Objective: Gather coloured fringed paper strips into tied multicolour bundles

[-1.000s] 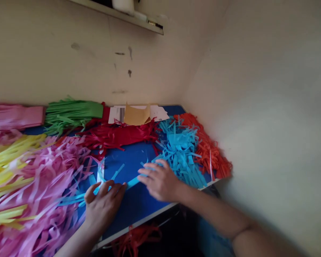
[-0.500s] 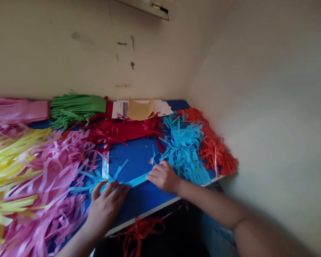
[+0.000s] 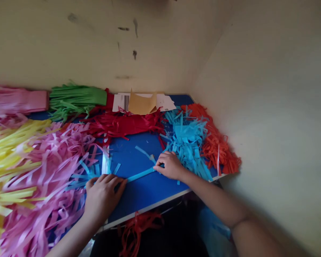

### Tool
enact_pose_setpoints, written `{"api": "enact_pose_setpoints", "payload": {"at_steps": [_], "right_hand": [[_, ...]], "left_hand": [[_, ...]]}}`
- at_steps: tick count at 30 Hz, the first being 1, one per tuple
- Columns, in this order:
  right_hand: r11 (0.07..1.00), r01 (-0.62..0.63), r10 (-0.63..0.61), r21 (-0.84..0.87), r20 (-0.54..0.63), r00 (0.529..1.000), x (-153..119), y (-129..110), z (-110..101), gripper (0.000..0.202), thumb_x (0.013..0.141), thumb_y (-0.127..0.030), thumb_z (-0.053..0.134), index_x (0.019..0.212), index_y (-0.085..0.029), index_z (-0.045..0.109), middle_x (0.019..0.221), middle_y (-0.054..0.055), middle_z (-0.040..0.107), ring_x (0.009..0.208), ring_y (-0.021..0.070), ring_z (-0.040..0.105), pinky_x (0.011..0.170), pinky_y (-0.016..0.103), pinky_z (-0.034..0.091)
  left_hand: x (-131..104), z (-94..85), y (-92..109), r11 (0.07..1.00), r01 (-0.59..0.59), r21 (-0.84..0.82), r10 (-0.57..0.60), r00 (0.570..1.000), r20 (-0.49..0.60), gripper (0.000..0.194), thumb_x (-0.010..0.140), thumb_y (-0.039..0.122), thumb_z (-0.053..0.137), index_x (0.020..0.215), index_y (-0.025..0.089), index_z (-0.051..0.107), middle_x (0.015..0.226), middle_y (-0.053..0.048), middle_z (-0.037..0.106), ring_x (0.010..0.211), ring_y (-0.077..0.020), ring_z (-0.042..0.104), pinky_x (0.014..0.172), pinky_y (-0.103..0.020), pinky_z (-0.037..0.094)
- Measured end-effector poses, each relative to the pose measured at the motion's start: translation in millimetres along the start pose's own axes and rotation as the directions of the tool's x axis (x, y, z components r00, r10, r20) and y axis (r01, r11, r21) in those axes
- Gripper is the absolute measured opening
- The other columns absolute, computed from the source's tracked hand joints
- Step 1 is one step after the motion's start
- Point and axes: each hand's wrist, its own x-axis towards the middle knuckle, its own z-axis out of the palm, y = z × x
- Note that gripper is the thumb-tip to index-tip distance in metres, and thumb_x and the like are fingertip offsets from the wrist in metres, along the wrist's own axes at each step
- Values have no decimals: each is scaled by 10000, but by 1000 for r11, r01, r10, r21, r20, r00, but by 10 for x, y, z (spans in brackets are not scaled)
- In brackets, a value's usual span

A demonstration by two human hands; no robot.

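In the head view, a narrow light-blue fringed strip (image 3: pixel 140 175) runs taut at a slant just below the centre of the frame, over a blue tabletop (image 3: pixel 139 196); its loose tassels fan out at the left end, and a few strands stick up near the right end. The right hand (image 3: pixel 169 165), right of centre, pinches that right end between thumb and fingers; the left hand (image 3: pixel 103 194), lower left of centre, arches over the strip near its tasselled end, though I cannot tell whether it grips or merely presses, as the fingertips' undersides are hidden. At centre right, just beside the right hand, lies a light-blue tassel heap (image 3: pixel 188 137); pink streamers (image 3: pixel 48 160) spread at lower left.

The strip looks like thin paper or similar sheet: probably very light, limp and easily creased or torn, perhaps a little slippery between layers; the flat band between the 2 hands seems the sounder hold, pinched lightly near each end, since single tassels would likely tangle or rip.
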Motion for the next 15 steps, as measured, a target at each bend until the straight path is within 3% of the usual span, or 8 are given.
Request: {"api": "enact_pose_setpoints", "payload": {"at_steps": [4, 7, 9, 11, 13, 15], "right_hand": [[996, -42, 43, -80, 13, 999, 1, -73, -42, 151, 777, -273, 779, 704, -194, 673, 777, -4, 674, 830, 170, 552, 737, 306, 282], [978, 103, -122, -181, -92, 988, -63, -129, -52, 51, 822, -250, 733, 836, -227, 689, 878, 2, 696, 900, 192, 540, 798, 350, 269], [920, 306, -344, -246, -129, 930, -100, -166, -30, 23, 876, -248, 675, 884, -258, 694, 943, -4, 712, 971, 207, 530, 864, 401, 243], [830, 480, -526, -284, -115, 843, -106, -196, 20, 85, 928, -258, 610, 892, -255, 687, 915, -13, 720, 975, 198, 528, 894, 429, 223], [761, 565, -616, -319, -82, 784, -75, -216, 86, 157, 961, -231, 552, 863, -229, 675, 835, -14, 711, 922, 179, 532, 885, 422, 231], [715, 586, -647, -380, -42, 762, -19, -220, 146, 225, 965, -157, 503, 804, -199, 654, 766, -6, 684, 858, 167, 526, 864, 402, 248]], "left_hand": [[50, -40, 21, 995, 26, 101, -38, 992, 120, 334, 931, 440, 494, 750, 238, 689, 722, -28, 705, 813, -267, 658, 841, -463, 343], [40, -65, 46, 987, -80, 137, 75, 996, 38, 186, 924, 301, 530, 890, 268, 711, 855, -36, 732, 914, -270, 640, 927, -490, 320], [27, -77, 72, 969, -197, 147, 203, 979, -29, 260, 882, 151, 556, 975, 334, 715, 957, -17, 737, 992, -270, 618, 968, -488, 302], [24, -84, 101, 953, -263, 152, 275, 960, -62, 352, 845, 78, 571, 973, 371, 720, 962, 6, 737, 1000, -264, 610, 975, -477, 302], [37, -80, 127, 953, -270, 135, 283, 955, -87, 316, 845, 87, 581, 921, 355, 728, 922, 15, 740, 972, -255, 613, 977, -468, 307], [64, -64, 147, 959, -268, 94, 278, 954, -115, 254, 868, 124, 568, 878, 322, 727, 900, 18, 742, 957, -245, 615, 989, -467, 305]]}}
